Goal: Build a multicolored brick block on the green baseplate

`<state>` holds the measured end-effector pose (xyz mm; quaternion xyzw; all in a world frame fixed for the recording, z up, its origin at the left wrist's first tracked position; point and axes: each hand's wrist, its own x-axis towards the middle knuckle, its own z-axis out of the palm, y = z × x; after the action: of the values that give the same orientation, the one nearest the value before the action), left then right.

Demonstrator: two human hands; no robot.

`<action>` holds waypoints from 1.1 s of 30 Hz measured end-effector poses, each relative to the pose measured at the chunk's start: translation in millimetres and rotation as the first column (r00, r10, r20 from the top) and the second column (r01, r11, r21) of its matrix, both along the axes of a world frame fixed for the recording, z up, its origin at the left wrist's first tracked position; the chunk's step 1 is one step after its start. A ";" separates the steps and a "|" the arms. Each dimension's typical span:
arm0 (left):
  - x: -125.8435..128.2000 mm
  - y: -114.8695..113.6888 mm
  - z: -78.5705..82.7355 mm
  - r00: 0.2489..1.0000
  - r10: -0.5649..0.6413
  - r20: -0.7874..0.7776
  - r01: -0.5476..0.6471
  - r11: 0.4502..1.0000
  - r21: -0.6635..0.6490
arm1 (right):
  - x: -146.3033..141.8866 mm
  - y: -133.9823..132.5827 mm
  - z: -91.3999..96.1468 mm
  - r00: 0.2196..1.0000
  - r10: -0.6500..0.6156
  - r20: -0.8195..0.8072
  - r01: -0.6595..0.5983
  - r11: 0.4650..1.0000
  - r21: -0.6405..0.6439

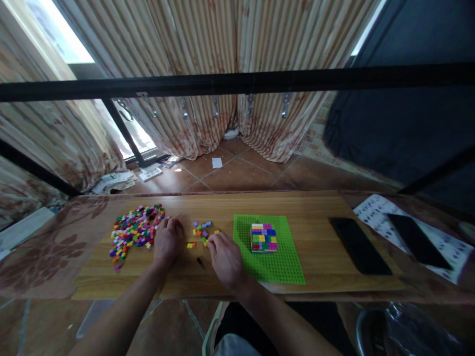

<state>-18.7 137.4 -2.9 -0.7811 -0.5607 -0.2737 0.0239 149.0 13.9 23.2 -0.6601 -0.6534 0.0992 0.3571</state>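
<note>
My left hand [167, 241] rests at the right edge of a heap of small colourful building bricks [135, 227], its fingers curled down; whatever they hold is hidden. My right hand [226, 258] has its thumb and fingers pinched together beside a few loose bricks [204, 233] between the hands. Its fingertips are close to a yellow brick, and I cannot make out what is in them. To the right, a block built of many-coloured bricks [263, 238] stands on a green studded baseplate [289, 262]. An orange and yellow brick [191, 245] and a small black piece [200, 261] lie nearer me.
Everything lies on a wooden board [311, 207]. A black phone-like slab [359, 245] is at its right, with a second dark device [419, 241] on a printed sheet [378, 210] beyond. A black metal bar [237, 83] crosses behind, before curtains [193, 44].
</note>
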 end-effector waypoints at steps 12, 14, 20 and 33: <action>0.8 -2.0 4.5 1.000 0.009 -0.029 -0.009 1.000 -0.011 | 88.4 -96.6 14.4 0.868 -0.203 -0.452 0.237 0.971 0.018; 1.3 -1.7 4.9 0.999 0.010 -0.037 -0.010 1.000 -0.022 | 109.7 -99.8 11.6 0.814 -0.302 -0.496 0.324 0.945 -0.043; -0.2 1.1 2.2 0.999 0.002 -0.054 -0.003 1.000 -0.009 | 140.7 -90.2 10.0 0.823 -0.351 -0.447 0.381 0.924 -0.025; -0.9 1.7 2.1 0.998 0.002 -0.060 -0.003 1.000 -0.011 | 143.5 -69.9 18.5 0.919 -0.230 -0.321 0.251 0.968 0.026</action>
<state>-19.6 139.2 -0.8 -0.7883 -0.5623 -0.2471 0.0366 292.5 -56.0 41.7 -0.6988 -0.5049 0.1368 0.4879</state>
